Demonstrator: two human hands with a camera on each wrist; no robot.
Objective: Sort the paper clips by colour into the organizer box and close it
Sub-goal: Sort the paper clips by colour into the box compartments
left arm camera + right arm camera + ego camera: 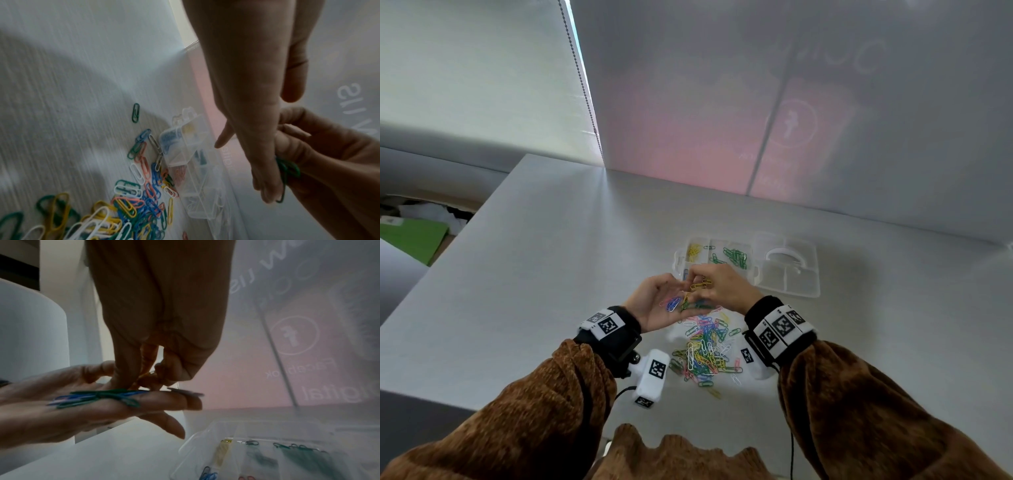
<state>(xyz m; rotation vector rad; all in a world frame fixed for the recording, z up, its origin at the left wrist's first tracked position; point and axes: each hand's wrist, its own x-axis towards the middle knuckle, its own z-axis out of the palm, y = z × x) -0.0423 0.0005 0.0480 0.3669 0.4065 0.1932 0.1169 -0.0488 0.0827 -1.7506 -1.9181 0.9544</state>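
Observation:
My left hand (666,296) is held palm up above the table, fingers nearly straight, with blue and green paper clips (98,397) lying loose on it. My right hand (702,286) reaches into that palm and pinches a few yellow clips (700,283) between thumb and fingertips (123,378). Just beyond both hands stands the clear organizer box (751,274), open, with yellow clips (693,250) and green clips (736,257) in separate compartments. Blue and red clips fill other compartments in the left wrist view. A mixed pile of clips (705,349) lies on the table under my wrists.
The box's clear lid (791,270) lies flat open to the right. A white panel wall (756,102) rises right behind the box. The table's left edge (448,240) drops off to clutter below. A single green clip (135,112) lies apart from the pile.

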